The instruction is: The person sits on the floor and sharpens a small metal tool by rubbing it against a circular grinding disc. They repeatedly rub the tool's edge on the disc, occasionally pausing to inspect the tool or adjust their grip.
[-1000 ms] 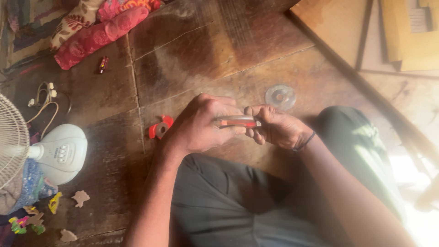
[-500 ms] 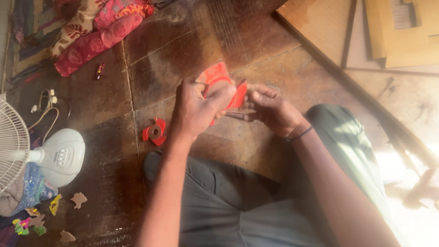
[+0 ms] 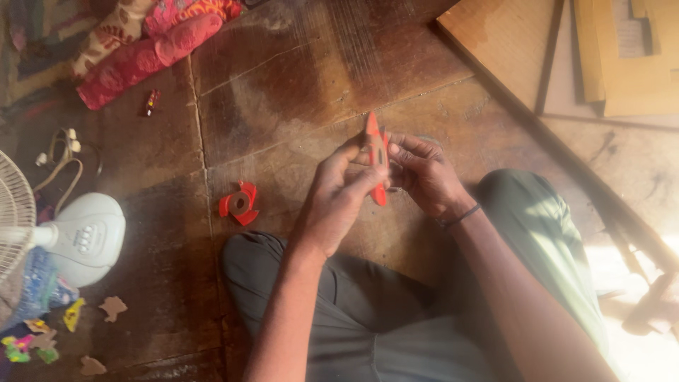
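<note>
Both hands, left hand [image 3: 338, 194] and right hand [image 3: 424, 173], pinch a thin orange paper piece [image 3: 376, 159] edge-on above the floor [image 3: 283, 92]. Judged light, floppy, tearable; best held at its edges.

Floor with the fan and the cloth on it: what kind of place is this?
Probably a home floor used for craftwork. A person sits on the stone floor, both hands holding a flat red piece, beside a white table fan, small cut-out shapes and cardboard sheets.

We are at home on a worn stone floor [image 3: 283, 78], beside a fan [image 3: 74, 237], pillows [image 3: 141, 49] and cardboard [image 3: 495, 42].
</note>
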